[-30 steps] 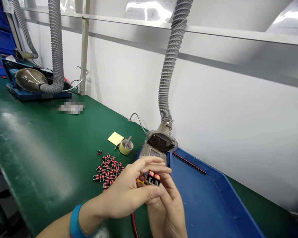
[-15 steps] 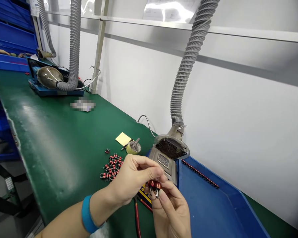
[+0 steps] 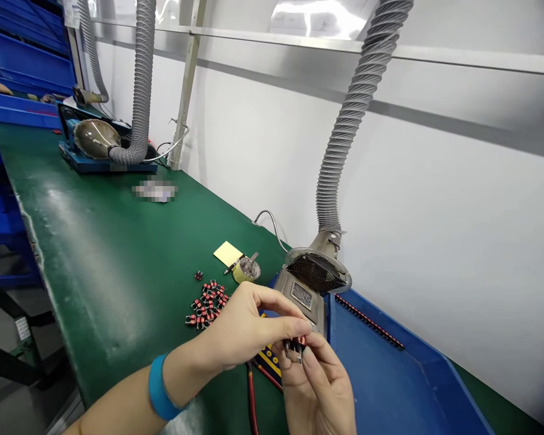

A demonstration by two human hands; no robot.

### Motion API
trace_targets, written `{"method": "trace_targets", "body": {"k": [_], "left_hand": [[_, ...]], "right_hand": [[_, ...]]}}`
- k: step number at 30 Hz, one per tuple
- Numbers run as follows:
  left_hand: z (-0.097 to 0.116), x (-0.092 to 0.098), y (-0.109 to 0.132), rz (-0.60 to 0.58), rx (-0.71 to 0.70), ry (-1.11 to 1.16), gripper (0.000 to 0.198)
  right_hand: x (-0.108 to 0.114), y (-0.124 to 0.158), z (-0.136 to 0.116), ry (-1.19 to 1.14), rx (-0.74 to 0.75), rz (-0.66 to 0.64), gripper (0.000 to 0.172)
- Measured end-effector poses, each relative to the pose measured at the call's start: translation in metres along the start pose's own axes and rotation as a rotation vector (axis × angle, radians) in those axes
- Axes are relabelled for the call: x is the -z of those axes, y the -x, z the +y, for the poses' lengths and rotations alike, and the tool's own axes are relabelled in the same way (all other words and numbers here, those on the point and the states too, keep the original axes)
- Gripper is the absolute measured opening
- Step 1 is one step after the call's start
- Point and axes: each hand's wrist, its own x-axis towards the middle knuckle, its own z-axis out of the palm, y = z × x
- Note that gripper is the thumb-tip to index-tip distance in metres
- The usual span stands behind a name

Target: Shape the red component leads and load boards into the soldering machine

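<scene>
While the right hand [image 3: 320,374] is turned palm up in the head view, its thumb and fingers grip a small coil [image 3: 294,347], red and black with pale metal legs. The left hand [image 3: 249,320], with a blue band [image 3: 161,389] on its wrist, comes across from the other side, thumb and fingers drawn together at the coil's upper edge; whether they hold it too, I cannot tell.

Just beyond the left hand, on its outer side, lies a pile of similar coils [image 3: 207,305], with one loose coil [image 3: 198,275] a little farther off. Beyond the left hand's knuckles stand a yellow pot [image 3: 246,270], a pen [image 3: 234,264] and a yellow notepad [image 3: 228,253] on the green table [image 3: 118,254]. Beneath the left hand are red-handled pliers [image 3: 252,399], near a blue-and-yellow panel [image 3: 269,357]. Past both hands sits a metal box [image 3: 301,296] under a hose [image 3: 340,163]. To the right hand's outer side lies a blue tray [image 3: 385,386], a row of red-and-black pieces [image 3: 372,324] along its far wall.
</scene>
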Motion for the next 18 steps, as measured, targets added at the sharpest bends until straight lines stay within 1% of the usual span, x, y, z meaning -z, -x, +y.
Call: {"method": "trace_targets", "body": {"k": [2,4,5,6,8,10,11,12,13,14,16,17,18], "left_hand": [[-0.006,-0.005,-0.001,0.084,-0.005,0.135,0.016],[-0.008,-0.007,-0.002,0.140,-0.016,0.263,0.019],[-0.008,-0.007,-0.003,0.165,-0.043,0.308,0.020],[-0.008,-0.006,-0.004,0.196,-0.089,0.338,0.021],[-0.004,-0.001,-0.006,0.290,-0.227,0.353,0.020],[0.002,0.007,-0.006,0.390,-0.341,0.309,0.016],[0.006,0.012,-0.005,0.414,-0.365,0.253,0.014],[0.009,0.019,-0.002,0.412,-0.369,0.165,0.011],[0.011,0.026,0.003,0.383,-0.362,0.041,0.008],[0.011,0.034,0.009,0.335,-0.345,-0.117,0.006],[0.006,0.054,0.028,0.193,-0.328,-0.506,0.007],[-0.001,0.065,0.040,0.126,-0.324,-0.709,0.010],[-0.011,0.077,0.054,0.033,-0.321,-0.894,0.015]], "right_hand": [[0.002,-0.001,0.002,0.001,0.009,-0.041,0.013],[-0.004,0.000,0.001,-0.009,0.000,-0.051,0.012],[-0.009,0.001,0.000,-0.016,-0.011,-0.036,0.013],[-0.014,0.003,-0.002,-0.022,-0.025,-0.013,0.015],[-0.024,0.007,-0.006,-0.037,-0.058,0.044,0.020],[-0.027,0.011,-0.009,-0.047,-0.102,0.085,0.024],[-0.026,0.013,-0.010,-0.051,-0.123,0.101,0.026],[-0.023,0.014,-0.011,-0.054,-0.142,0.116,0.027],[-0.019,0.015,-0.012,-0.051,-0.157,0.126,0.027],[-0.013,0.016,-0.014,-0.036,-0.169,0.130,0.026],[0.001,0.015,-0.019,0.028,-0.181,0.128,0.023],[0.009,0.014,-0.024,0.072,-0.181,0.131,0.023],[0.018,0.010,-0.029,0.120,-0.176,0.141,0.024]]}}
